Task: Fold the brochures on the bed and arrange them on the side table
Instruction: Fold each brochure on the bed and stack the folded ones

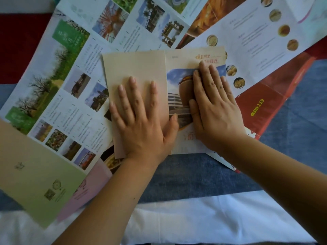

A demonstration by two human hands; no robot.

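Observation:
A tan brochure (136, 68) lies partly folded in the middle of the bed, on top of other sheets. Its left panel is plain beige; its right panel shows a building photo and red script. My left hand (139, 117) lies flat with fingers spread on the beige panel. My right hand (212, 105) presses flat on the photo panel beside the centre crease. Neither hand grips anything. The side table is out of view.
Unfolded brochures fan out around: a large white one with landscape photos (70, 76) at left, a food menu sheet (256, 41) at upper right, a red one (265, 106) at right, a pale green one (35, 183) and a pink one (92, 188) at lower left. Blue bedcover (194, 177) and white sheet (194, 218) lie below.

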